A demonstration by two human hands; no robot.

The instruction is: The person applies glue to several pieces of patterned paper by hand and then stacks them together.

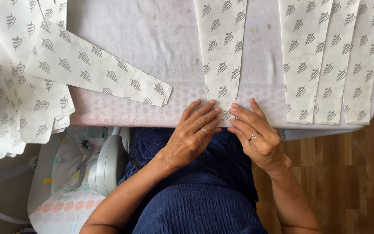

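Note:
A long white paper strip printed with grey leaf marks lies lengthwise on the white padded board. Its near end sits at the board's front edge. My left hand and my right hand both press on that near end, fingertips meeting over the paper. Each hand wears a ring. The paper's bottom tip is hidden under my fingers.
More printed strips lie side by side at the right, overhanging the board's edge. A pile of the same paper lies at left, one strip angled across the board. A white iron rests below left. Wooden floor shows at right.

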